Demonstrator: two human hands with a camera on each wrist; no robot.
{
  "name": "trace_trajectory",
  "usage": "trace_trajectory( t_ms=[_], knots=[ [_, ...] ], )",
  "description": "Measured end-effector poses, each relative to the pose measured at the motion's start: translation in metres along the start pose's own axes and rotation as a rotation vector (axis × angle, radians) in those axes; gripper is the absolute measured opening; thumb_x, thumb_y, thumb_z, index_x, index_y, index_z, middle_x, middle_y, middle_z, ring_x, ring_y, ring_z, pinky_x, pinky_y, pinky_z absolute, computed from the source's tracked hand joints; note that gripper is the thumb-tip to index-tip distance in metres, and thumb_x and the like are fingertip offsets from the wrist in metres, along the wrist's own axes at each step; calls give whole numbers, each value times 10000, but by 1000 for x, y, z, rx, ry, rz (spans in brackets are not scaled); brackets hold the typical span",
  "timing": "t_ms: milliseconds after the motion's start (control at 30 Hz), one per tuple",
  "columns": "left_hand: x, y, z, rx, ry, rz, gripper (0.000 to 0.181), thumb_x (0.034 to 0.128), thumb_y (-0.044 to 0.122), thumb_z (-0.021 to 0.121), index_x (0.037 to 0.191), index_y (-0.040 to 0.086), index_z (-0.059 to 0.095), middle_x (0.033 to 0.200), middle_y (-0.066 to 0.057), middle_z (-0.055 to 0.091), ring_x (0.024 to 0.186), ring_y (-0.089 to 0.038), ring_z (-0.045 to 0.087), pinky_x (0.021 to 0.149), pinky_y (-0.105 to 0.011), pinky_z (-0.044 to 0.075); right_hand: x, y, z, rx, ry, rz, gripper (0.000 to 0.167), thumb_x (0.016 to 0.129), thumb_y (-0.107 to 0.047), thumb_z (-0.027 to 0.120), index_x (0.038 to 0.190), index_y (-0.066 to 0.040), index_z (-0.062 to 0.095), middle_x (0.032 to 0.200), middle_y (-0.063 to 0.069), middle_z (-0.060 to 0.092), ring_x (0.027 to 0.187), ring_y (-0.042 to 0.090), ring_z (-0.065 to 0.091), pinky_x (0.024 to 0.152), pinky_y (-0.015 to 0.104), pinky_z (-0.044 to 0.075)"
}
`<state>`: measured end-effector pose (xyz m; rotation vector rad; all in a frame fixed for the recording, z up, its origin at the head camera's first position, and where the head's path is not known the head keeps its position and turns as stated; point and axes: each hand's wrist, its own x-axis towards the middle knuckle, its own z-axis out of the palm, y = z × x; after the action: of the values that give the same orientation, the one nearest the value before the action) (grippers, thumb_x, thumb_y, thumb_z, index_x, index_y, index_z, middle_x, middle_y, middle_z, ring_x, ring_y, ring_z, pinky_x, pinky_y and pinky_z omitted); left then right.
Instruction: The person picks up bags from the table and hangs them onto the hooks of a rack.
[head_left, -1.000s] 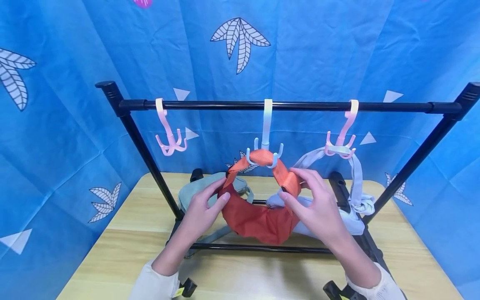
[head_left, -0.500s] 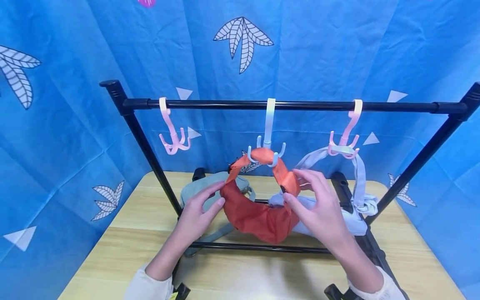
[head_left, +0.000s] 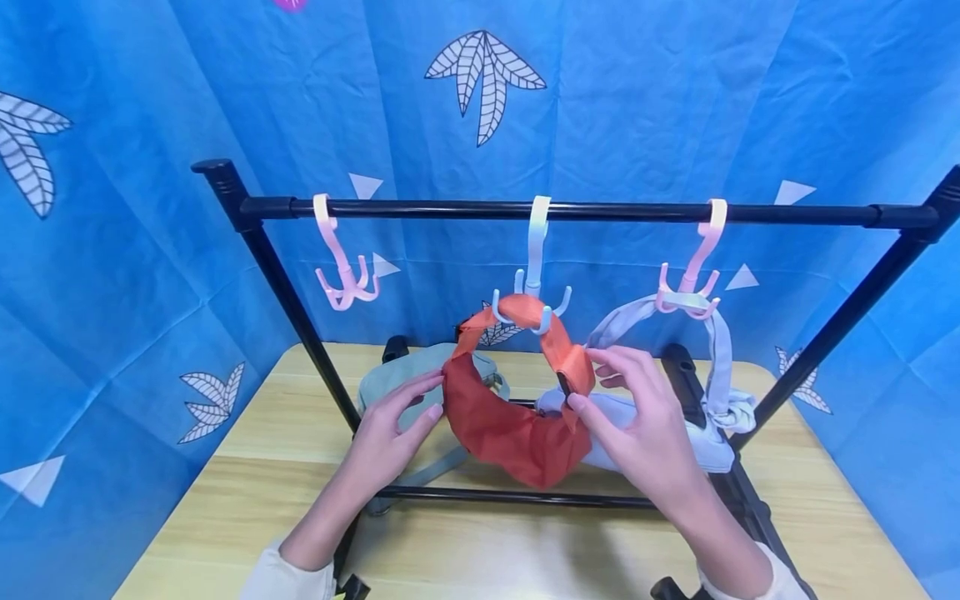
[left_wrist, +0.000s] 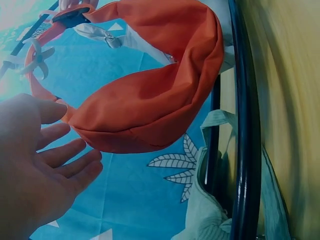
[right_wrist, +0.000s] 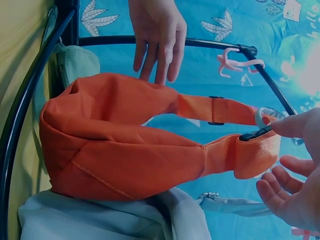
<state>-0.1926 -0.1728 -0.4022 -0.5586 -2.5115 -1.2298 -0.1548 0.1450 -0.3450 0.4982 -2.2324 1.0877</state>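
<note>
An orange-red waist bag (head_left: pixel 517 433) hangs by its orange strap (head_left: pixel 522 310) from the light blue multi-prong hook (head_left: pixel 537 250) in the middle. My left hand (head_left: pixel 386 437) is at the bag's left end, fingers loosely extended; in the left wrist view its fingertips are beside the bag's edge, and whether they touch is unclear. My right hand (head_left: pixel 648 421) is at the right side of the strap. In the right wrist view its thumb touches the strap near the black buckle (right_wrist: pixel 256 133), with the other fingers apart from the strap.
A black rack bar (head_left: pixel 435 210) carries pink hooks at left (head_left: pixel 347 279) and right (head_left: pixel 693 279). From the right one hangs a pale blue-grey bag (head_left: pixel 705 446) by its knotted strap. A grey-green bag (head_left: pixel 401 375) lies behind at left on the wooden table (head_left: pixel 255 450).
My left hand has drawn slightly left, off the bag's end. My right hand has loosened at the strap and shifted a little right. The bag stays hanging on the middle hook.
</note>
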Motion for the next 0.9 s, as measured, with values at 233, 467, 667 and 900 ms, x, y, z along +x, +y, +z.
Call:
trace_trajectory(
  t_ms=[233, 467, 667, 900],
  knots=[
    [0, -6, -1, 21, -37, -10, 417, 1007, 243, 689, 1412, 156, 638, 1456, -24, 644, 1341, -240, 619, 1005, -469, 584, -4, -5, -1, -45, -1, 13, 624, 822, -102, 880, 1391, -179, 636, 1282, -1, 630, 1075, 110, 621, 879, 101, 524],
    [-7, -14, -2, 43, -104, -68, 381, 1012, 259, 681, 1376, 149, 664, 1393, -24, 682, 1249, -225, 668, 992, -476, 586, -14, -10, 3, -30, -12, -28, 649, 793, -62, 891, 1378, -186, 641, 1224, -34, 642, 1026, 91, 608, 857, 110, 534],
    [-10, -22, 3, 73, -190, -94, 367, 1013, 290, 682, 1361, 177, 674, 1377, -1, 689, 1241, -204, 668, 981, -452, 593, -20, -13, 9, 5, -36, -75, 648, 780, -45, 894, 1362, -170, 640, 1209, -33, 652, 1026, 72, 624, 926, 62, 479],
    [-10, -27, 5, 100, -243, -100, 369, 1010, 276, 684, 1353, 140, 679, 1380, -25, 688, 1256, -219, 664, 984, -432, 593, -23, -17, 12, 20, -49, -122, 666, 753, -32, 904, 1352, -161, 645, 1221, -18, 664, 1025, 105, 644, 947, 50, 472]
  ],
)
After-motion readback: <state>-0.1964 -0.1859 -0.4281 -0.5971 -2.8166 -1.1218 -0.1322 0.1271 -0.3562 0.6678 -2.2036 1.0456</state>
